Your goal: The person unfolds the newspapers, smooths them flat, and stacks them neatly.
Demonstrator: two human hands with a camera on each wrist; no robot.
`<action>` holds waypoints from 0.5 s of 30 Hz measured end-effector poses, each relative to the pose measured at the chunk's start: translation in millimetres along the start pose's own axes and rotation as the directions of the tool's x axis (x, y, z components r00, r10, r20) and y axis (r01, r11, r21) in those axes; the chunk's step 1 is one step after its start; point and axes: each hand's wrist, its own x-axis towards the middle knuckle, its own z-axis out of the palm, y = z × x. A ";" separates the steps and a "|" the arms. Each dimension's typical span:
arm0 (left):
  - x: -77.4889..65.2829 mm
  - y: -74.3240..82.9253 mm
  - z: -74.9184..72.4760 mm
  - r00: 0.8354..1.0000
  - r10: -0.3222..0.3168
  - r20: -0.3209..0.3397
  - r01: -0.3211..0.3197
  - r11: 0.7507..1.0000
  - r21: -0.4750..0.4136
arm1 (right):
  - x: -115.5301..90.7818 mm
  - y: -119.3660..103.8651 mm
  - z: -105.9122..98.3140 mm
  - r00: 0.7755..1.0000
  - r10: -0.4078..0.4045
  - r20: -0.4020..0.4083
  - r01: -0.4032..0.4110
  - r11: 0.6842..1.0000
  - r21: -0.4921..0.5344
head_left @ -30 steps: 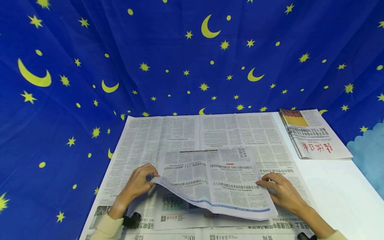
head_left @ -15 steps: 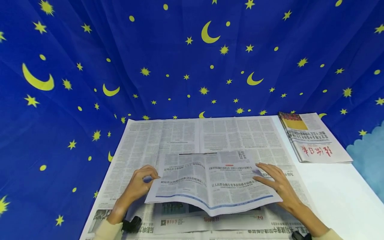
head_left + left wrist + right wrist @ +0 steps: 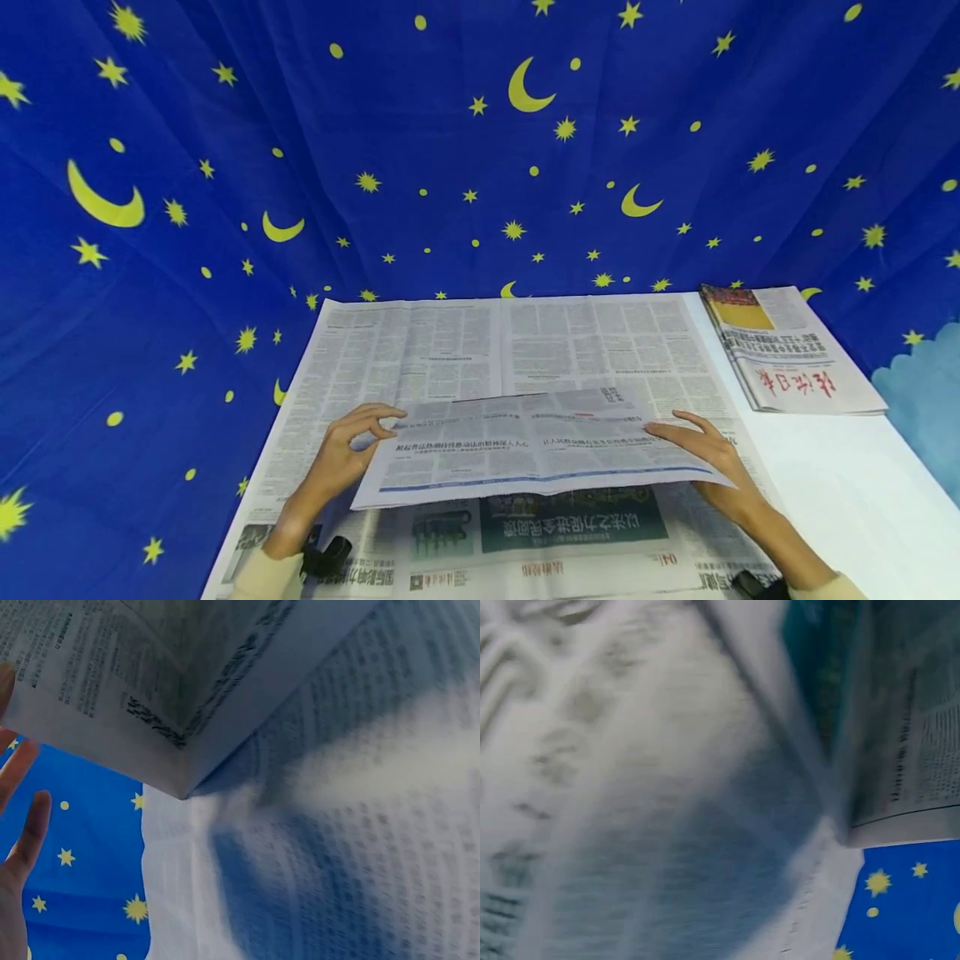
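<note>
A folded newspaper (image 3: 525,458) is lifted in the head view, its blue-lined near edge raised above another newspaper page (image 3: 570,521) with a green panel. My left hand (image 3: 348,446) pinches its left edge. In the left wrist view that hand's other fingers (image 3: 31,832) are spread beside the lifted paper (image 3: 105,697). At the right edge my right hand (image 3: 720,471) grips the sheet, with the paper's near corner overlapping part of the hand. The right wrist view shows the raised paper (image 3: 915,750) and blurred print below, without fingers.
Large opened newspaper sheets (image 3: 600,333) cover most of the white table (image 3: 817,492). At the back right lies a folded newspaper stack (image 3: 795,358) with red lettering. A blue curtain (image 3: 420,217) with stars and moons hangs behind and at the left.
The newspaper's near edge has risen and flattened out, uncovering more of the green-panelled page beneath. Its left corner has come up from sagging, and the right hand has shifted along the right edge.
</note>
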 end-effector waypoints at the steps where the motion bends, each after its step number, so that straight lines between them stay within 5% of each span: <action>1: 0.6 0.3 -1.0 1.000 -0.025 0.015 0.026 0.999 -0.024 | 3.5 -0.5 -1.3 1.000 0.018 -0.013 -0.018 1.000 0.003; 5: 6.3 2.6 -3.2 0.996 -0.082 0.046 0.087 0.990 -0.114 | 18.2 -5.2 -8.5 0.984 0.169 -0.058 -0.165 0.984 0.071; 8: 13.2 2.5 -2.3 0.996 -0.085 0.042 0.090 0.984 -0.156 | 27.9 -8.3 -14.1 0.949 0.309 -0.067 -0.297 0.943 0.148; 12: 25.8 6.7 1.5 0.997 -0.079 -0.008 0.077 0.985 -0.152 | 39.2 -6.6 -14.0 0.878 0.468 -0.101 -0.443 0.874 0.200; 15: 37.9 17.2 2.4 0.987 -0.139 -0.076 0.131 0.987 -0.097 | 48.2 0.2 -8.9 0.809 0.569 -0.143 -0.531 0.814 0.236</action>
